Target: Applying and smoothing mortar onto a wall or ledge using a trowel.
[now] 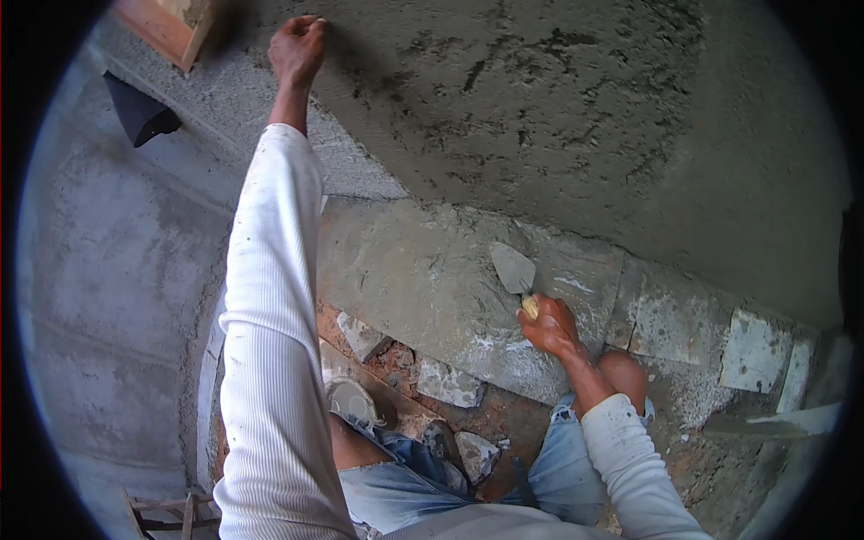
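My right hand (549, 324) grips the yellowish handle of a small pointed trowel (514, 266), its blade resting over wet mortar on a grey slab (405, 270) below the wall. Higher up, my left hand (297, 49) is closed against the freshly rendered wall (549, 99); what its fingers hold, if anything, I cannot make out. The wet render is rough and pitted, smoother toward the right.
An orange-brown board (164, 27) is at the top left, above a dark triangular piece (137, 108). Broken stone pieces (450, 385) and a bucket (355, 399) lie by my legs. Pale blocks (747, 351) line the right. A wooden frame (166, 513) stands lower left.
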A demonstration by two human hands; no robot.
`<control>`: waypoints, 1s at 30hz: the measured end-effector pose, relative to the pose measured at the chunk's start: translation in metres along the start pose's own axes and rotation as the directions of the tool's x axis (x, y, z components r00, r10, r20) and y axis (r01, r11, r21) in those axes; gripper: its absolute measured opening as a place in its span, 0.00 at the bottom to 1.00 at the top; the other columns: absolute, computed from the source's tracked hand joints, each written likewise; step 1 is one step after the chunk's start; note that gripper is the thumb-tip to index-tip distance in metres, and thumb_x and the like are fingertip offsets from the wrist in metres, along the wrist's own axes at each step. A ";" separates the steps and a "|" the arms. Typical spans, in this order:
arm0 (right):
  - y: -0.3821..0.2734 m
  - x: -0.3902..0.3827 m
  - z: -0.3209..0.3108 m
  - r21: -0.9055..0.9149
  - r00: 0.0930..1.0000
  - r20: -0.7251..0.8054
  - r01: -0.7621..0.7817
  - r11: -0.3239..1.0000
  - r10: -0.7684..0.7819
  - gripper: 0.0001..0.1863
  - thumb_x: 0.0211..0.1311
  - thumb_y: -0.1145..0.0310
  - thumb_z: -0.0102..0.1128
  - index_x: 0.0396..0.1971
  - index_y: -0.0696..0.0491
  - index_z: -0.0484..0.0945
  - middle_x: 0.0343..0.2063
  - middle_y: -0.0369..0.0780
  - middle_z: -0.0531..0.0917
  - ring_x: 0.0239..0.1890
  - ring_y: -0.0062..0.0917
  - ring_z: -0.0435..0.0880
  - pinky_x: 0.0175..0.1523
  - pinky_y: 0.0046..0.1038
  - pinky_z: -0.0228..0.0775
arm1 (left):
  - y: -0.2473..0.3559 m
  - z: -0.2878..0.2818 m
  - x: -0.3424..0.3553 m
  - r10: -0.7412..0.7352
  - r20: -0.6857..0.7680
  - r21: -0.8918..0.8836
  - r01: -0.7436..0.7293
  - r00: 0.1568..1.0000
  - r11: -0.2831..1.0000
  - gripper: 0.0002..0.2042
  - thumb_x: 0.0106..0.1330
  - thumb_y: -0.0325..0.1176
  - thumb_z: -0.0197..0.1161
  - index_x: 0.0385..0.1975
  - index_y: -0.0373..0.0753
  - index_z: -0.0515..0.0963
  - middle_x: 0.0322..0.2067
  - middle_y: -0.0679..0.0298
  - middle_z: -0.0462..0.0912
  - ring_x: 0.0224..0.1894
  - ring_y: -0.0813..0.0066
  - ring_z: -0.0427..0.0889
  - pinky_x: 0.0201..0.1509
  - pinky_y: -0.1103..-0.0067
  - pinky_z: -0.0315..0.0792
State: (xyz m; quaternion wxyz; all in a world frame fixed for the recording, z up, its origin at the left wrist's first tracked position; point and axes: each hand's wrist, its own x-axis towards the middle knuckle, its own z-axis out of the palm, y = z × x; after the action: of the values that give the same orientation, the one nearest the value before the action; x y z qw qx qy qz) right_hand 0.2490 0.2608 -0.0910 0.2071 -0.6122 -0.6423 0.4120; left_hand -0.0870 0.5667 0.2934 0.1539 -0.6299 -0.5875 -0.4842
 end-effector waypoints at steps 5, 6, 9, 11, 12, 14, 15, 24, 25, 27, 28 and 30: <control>0.002 0.002 -0.001 -0.010 0.999 0.032 0.006 1.000 -0.006 0.19 0.64 0.60 0.67 0.43 0.62 0.84 0.40 0.59 0.88 0.47 0.57 0.87 0.54 0.49 0.79 | 0.000 -0.010 0.000 0.068 0.034 0.125 -0.072 0.997 0.989 0.24 0.66 0.52 0.65 0.51 0.40 0.89 0.47 0.51 0.91 0.53 0.53 0.90 0.62 0.66 0.78; 0.009 0.003 -0.003 -0.020 0.999 0.035 -0.004 1.000 0.005 0.19 0.64 0.60 0.67 0.43 0.62 0.84 0.40 0.59 0.88 0.48 0.56 0.87 0.54 0.49 0.79 | 0.004 -0.011 -0.011 0.112 0.063 0.169 -0.122 0.992 0.978 0.23 0.67 0.51 0.65 0.51 0.40 0.88 0.47 0.51 0.91 0.53 0.54 0.89 0.62 0.66 0.78; 0.036 -0.004 -0.022 -0.064 0.997 0.010 -0.082 0.995 0.082 0.20 0.64 0.59 0.66 0.44 0.62 0.83 0.40 0.59 0.88 0.48 0.56 0.87 0.55 0.50 0.79 | -0.005 -0.036 -0.064 0.149 -0.224 0.066 -0.138 0.963 0.988 0.17 0.70 0.42 0.64 0.49 0.38 0.88 0.41 0.51 0.91 0.46 0.56 0.89 0.54 0.65 0.80; 0.029 -0.003 -0.023 -0.078 0.997 0.016 -0.071 0.994 0.072 0.20 0.64 0.59 0.66 0.45 0.62 0.83 0.40 0.60 0.88 0.48 0.56 0.87 0.54 0.50 0.79 | -0.110 -0.134 -0.079 -0.175 -0.633 0.016 0.240 0.754 0.971 0.10 0.70 0.37 0.64 0.43 0.39 0.86 0.40 0.56 0.87 0.42 0.64 0.86 0.43 0.69 0.82; 0.020 -0.004 -0.019 -0.043 1.000 0.005 -0.020 0.999 0.021 0.20 0.64 0.59 0.66 0.46 0.60 0.82 0.40 0.59 0.88 0.48 0.57 0.87 0.54 0.51 0.78 | -0.184 -0.199 -0.108 -0.434 -0.451 -0.186 0.393 0.780 0.901 0.14 0.69 0.41 0.66 0.45 0.37 0.84 0.40 0.57 0.87 0.39 0.66 0.86 0.38 0.72 0.79; -0.004 0.004 -0.008 0.090 0.995 0.022 0.100 0.991 -0.102 0.20 0.64 0.59 0.66 0.47 0.59 0.81 0.40 0.59 0.88 0.48 0.57 0.87 0.54 0.51 0.78 | -0.262 -0.380 -0.122 -0.795 0.002 -0.209 0.777 0.607 0.594 0.26 0.65 0.51 0.71 0.49 0.32 0.80 0.40 0.59 0.88 0.35 0.69 0.88 0.27 0.76 0.73; 0.027 0.005 -0.014 0.034 0.999 -0.039 0.009 0.999 -0.008 0.19 0.64 0.59 0.65 0.48 0.58 0.81 0.40 0.58 0.88 0.48 0.57 0.87 0.53 0.51 0.78 | -0.271 -0.287 -0.207 -0.857 0.207 0.057 0.868 0.473 0.493 0.25 0.69 0.46 0.70 0.54 0.31 0.79 0.43 0.57 0.88 0.36 0.68 0.89 0.29 0.76 0.77; 0.073 0.006 -0.030 -0.059 0.972 -0.171 0.155 0.986 -0.163 0.11 0.66 0.67 0.67 0.38 0.59 0.80 0.29 0.51 0.86 0.31 0.43 0.86 0.39 0.41 0.76 | -0.203 -0.329 -0.497 -0.836 0.499 0.462 0.745 0.229 0.480 0.14 0.73 0.31 0.62 0.49 0.26 0.86 0.41 0.57 0.91 0.38 0.71 0.90 0.46 0.74 0.83; 0.069 0.008 -0.019 -0.029 0.964 -0.178 0.193 0.981 -0.195 0.11 0.65 0.67 0.68 0.40 0.59 0.80 0.29 0.51 0.86 0.31 0.43 0.86 0.39 0.42 0.76 | -0.218 -0.371 -0.530 -0.846 0.488 0.433 0.782 0.214 0.448 0.12 0.70 0.28 0.61 0.42 0.27 0.88 0.37 0.57 0.91 0.34 0.71 0.89 0.44 0.75 0.83; 0.084 0.009 -0.016 -0.092 0.971 -0.149 0.172 0.981 -0.185 0.12 0.65 0.66 0.68 0.41 0.59 0.80 0.30 0.52 0.86 0.31 0.44 0.86 0.40 0.41 0.76 | -0.223 -0.369 -0.588 -0.864 0.487 0.618 0.650 0.126 0.443 0.11 0.66 0.31 0.63 0.33 0.30 0.89 0.27 0.61 0.90 0.31 0.76 0.87 0.40 0.76 0.80; 0.088 0.009 -0.015 -0.144 0.976 -0.149 0.135 0.980 -0.157 0.13 0.64 0.66 0.69 0.43 0.59 0.80 0.30 0.52 0.86 0.31 0.45 0.85 0.40 0.41 0.76 | -0.228 -0.368 -0.617 -0.873 0.484 0.609 0.692 0.064 0.388 0.12 0.65 0.34 0.63 0.32 0.32 0.90 0.25 0.63 0.89 0.30 0.77 0.86 0.38 0.75 0.79; 0.085 0.005 -0.003 -0.100 0.979 -0.089 0.175 0.980 -0.184 0.17 0.60 0.66 0.68 0.45 0.59 0.80 0.31 0.53 0.86 0.34 0.49 0.87 0.41 0.43 0.77 | -0.235 -0.371 -0.674 -0.877 0.475 0.679 0.606 0.067 0.414 0.09 0.67 0.33 0.64 0.33 0.35 0.88 0.27 0.61 0.88 0.31 0.74 0.86 0.38 0.74 0.79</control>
State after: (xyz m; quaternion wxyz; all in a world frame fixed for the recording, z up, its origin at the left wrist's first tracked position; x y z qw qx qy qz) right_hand 0.3032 0.2592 -0.1573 0.2462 -0.5800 -0.7022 0.3315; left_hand -0.3479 -0.0531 -0.1483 -0.3060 -0.3361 -0.8889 -0.0565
